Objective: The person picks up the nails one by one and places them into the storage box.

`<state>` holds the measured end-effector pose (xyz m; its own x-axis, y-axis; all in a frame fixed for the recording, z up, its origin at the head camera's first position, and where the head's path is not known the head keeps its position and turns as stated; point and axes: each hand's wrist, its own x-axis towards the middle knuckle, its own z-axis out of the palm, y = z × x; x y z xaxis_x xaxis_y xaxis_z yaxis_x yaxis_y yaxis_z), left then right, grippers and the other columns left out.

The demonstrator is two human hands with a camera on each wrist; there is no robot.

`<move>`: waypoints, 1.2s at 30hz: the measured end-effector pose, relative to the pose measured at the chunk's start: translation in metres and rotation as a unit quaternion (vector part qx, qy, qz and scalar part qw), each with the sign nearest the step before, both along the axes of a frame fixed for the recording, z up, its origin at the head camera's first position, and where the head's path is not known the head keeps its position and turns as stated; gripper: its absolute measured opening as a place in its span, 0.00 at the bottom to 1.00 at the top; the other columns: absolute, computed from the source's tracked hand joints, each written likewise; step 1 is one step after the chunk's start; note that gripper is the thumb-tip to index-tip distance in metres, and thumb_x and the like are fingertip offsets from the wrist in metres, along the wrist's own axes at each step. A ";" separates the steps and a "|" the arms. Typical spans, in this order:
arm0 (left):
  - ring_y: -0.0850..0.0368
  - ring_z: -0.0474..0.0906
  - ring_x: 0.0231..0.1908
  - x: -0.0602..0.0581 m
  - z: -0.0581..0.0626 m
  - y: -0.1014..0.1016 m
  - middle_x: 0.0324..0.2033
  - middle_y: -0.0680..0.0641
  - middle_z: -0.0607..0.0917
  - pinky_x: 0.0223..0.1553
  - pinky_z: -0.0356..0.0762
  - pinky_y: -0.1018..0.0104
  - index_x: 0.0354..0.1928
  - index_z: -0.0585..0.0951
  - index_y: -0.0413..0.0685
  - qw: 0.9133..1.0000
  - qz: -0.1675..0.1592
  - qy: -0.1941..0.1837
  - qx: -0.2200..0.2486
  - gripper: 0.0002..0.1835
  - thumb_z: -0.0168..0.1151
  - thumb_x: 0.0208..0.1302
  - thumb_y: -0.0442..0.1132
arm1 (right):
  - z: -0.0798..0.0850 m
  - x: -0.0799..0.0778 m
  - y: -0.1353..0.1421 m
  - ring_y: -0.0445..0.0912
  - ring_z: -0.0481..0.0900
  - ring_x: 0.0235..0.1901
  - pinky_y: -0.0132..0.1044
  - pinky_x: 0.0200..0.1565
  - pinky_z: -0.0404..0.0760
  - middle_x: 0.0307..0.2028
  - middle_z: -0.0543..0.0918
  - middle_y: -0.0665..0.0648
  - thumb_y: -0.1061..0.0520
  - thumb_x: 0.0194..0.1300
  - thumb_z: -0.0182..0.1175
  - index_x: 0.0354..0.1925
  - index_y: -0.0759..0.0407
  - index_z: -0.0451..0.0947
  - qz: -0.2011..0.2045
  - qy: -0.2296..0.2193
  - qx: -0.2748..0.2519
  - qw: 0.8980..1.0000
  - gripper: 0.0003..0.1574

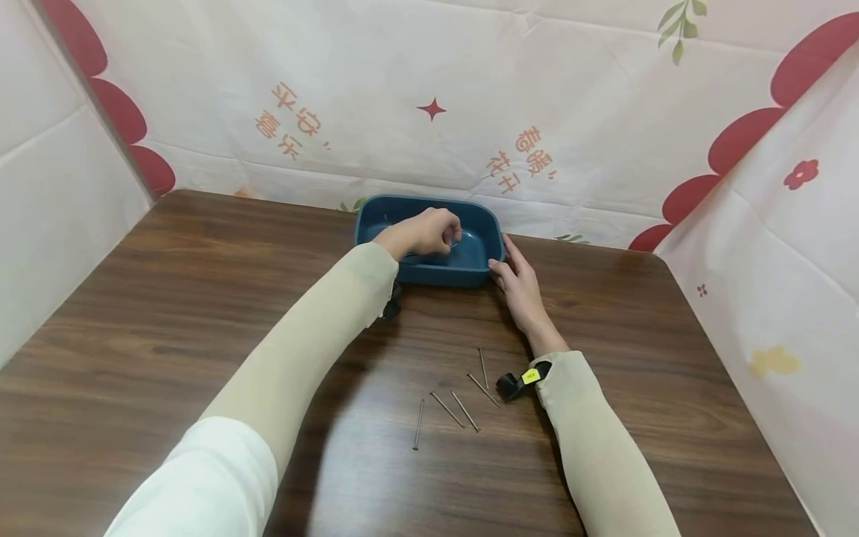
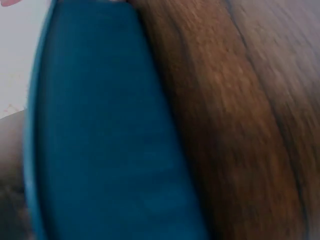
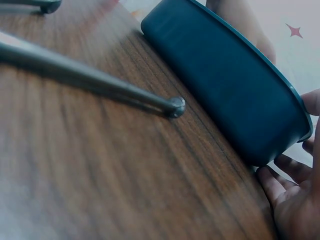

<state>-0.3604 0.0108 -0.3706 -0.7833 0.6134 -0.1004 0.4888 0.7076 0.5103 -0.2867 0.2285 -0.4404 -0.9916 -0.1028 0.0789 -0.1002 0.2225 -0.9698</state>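
A blue plastic box (image 1: 429, 277) with an open top stands at the back of the table. My left hand (image 1: 429, 230) reaches over its near wall into the box, fingers curled downward; whether they pinch anything is hidden. The right hand (image 1: 518, 287) grips the box's right end, thumb at the rim and fingers around the outer wall. In the right wrist view, those fingers (image 3: 292, 180) lie at the box's lower corner. Several metal nails (image 1: 465, 411) lie apart on the table, nearer than the box. One nail (image 3: 100, 81) crosses the right wrist view.
The brown wood-grain table (image 1: 201, 298) meets a printed white cloth (image 1: 403, 67) behind the box. More cloth (image 1: 792, 224) hangs along the right side, and pale cloth stands at the left. The left wrist view shows mainly the box's outer wall (image 2: 110, 125), blurred.
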 end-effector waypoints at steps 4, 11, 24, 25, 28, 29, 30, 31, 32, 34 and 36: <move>0.53 0.75 0.42 -0.004 -0.006 0.002 0.43 0.44 0.81 0.48 0.76 0.60 0.51 0.79 0.43 1.000 0.002 0.006 -0.023 0.10 0.59 0.69 0.31 | 0.000 0.000 0.000 0.51 0.67 0.73 0.49 0.71 0.68 0.76 0.62 0.60 0.49 0.78 0.49 0.81 0.42 0.48 0.001 0.003 0.002 1.000 0.40; 0.52 0.77 0.43 -0.004 -0.007 0.005 0.46 0.43 0.82 0.50 0.78 0.58 0.52 0.80 0.43 0.998 0.003 0.004 -0.057 0.11 0.58 0.70 0.31 | -0.002 0.000 0.001 0.50 0.68 0.73 0.49 0.71 0.69 0.76 0.63 0.59 0.50 0.78 0.49 0.81 0.43 0.49 -0.005 0.005 0.007 1.000 0.39; 0.52 0.78 0.47 -0.006 -0.002 0.007 0.52 0.44 0.82 0.54 0.78 0.56 0.54 0.81 0.47 0.997 0.002 0.015 -0.080 0.12 0.55 0.73 0.35 | 0.000 0.002 0.000 0.50 0.67 0.73 0.48 0.71 0.69 0.77 0.62 0.59 0.50 0.78 0.49 0.81 0.44 0.48 -0.004 -0.001 0.003 1.000 0.40; 0.52 0.78 0.47 -0.005 0.000 0.006 0.52 0.44 0.82 0.54 0.78 0.55 0.54 0.81 0.47 0.997 0.001 0.020 -0.079 0.12 0.54 0.73 0.36 | 0.001 0.001 -0.001 0.50 0.67 0.73 0.48 0.71 0.69 0.77 0.62 0.59 0.50 0.78 0.48 0.81 0.44 0.47 -0.004 -0.002 0.003 1.000 0.40; 0.53 0.78 0.48 -0.001 0.008 0.002 0.52 0.46 0.82 0.56 0.78 0.55 0.56 0.81 0.47 0.996 -0.003 0.037 -0.076 0.13 0.53 0.75 0.39 | 0.001 0.001 -0.001 0.51 0.67 0.73 0.49 0.71 0.68 0.77 0.62 0.60 0.50 0.78 0.48 0.81 0.44 0.47 -0.002 -0.002 0.000 1.000 0.40; 0.53 0.78 0.48 0.001 0.012 0.001 0.52 0.46 0.82 0.56 0.78 0.55 0.56 0.81 0.47 0.996 -0.003 0.042 -0.074 0.14 0.52 0.75 0.39 | 0.001 0.000 -0.001 0.52 0.67 0.73 0.50 0.72 0.68 0.77 0.61 0.60 0.50 0.78 0.48 0.81 0.44 0.47 -0.001 -0.001 -0.001 1.000 0.40; 0.53 0.77 0.48 0.004 0.015 -0.001 0.52 0.47 0.82 0.56 0.77 0.56 0.57 0.80 0.47 0.997 -0.003 0.047 -0.068 0.15 0.52 0.75 0.39 | 0.002 0.000 -0.001 0.52 0.67 0.73 0.50 0.72 0.68 0.77 0.62 0.60 0.50 0.78 0.48 0.81 0.44 0.47 0.000 -0.001 -0.003 1.000 0.40; 0.54 0.77 0.48 0.007 0.019 -0.002 0.52 0.47 0.82 0.56 0.77 0.56 0.57 0.80 0.46 0.997 -0.003 0.052 -0.063 0.15 0.52 0.76 0.40 | 0.002 0.000 -0.001 0.52 0.66 0.73 0.50 0.72 0.67 0.77 0.61 0.60 0.51 0.78 0.48 0.81 0.45 0.47 0.001 -0.001 -0.005 1.000 0.40; 0.54 0.77 0.48 0.010 0.022 -0.003 0.52 0.47 0.82 0.56 0.77 0.57 0.57 0.80 0.47 0.997 -0.003 0.059 -0.057 0.15 0.51 0.76 0.40 | 0.002 0.000 -0.001 0.52 0.66 0.73 0.50 0.72 0.67 0.77 0.61 0.60 0.51 0.78 0.48 0.81 0.44 0.47 0.003 -0.002 -0.007 1.000 0.40; 0.55 0.77 0.47 0.018 0.028 -0.004 0.50 0.48 0.83 0.55 0.77 0.58 0.56 0.81 0.47 0.996 -0.006 0.074 -0.042 0.14 0.52 0.76 0.40 | 0.002 0.000 0.000 0.52 0.66 0.74 0.51 0.72 0.66 0.77 0.61 0.60 0.51 0.78 0.48 0.81 0.43 0.47 0.006 -0.005 -0.010 1.000 0.40; 0.56 0.78 0.45 0.028 0.033 -0.004 0.47 0.49 0.83 0.53 0.78 0.60 0.54 0.81 0.48 0.995 -0.012 0.098 -0.024 0.13 0.53 0.75 0.39 | 0.002 0.001 0.001 0.52 0.65 0.74 0.50 0.73 0.66 0.77 0.60 0.59 0.51 0.78 0.49 0.81 0.41 0.46 0.009 -0.009 -0.014 1.000 0.40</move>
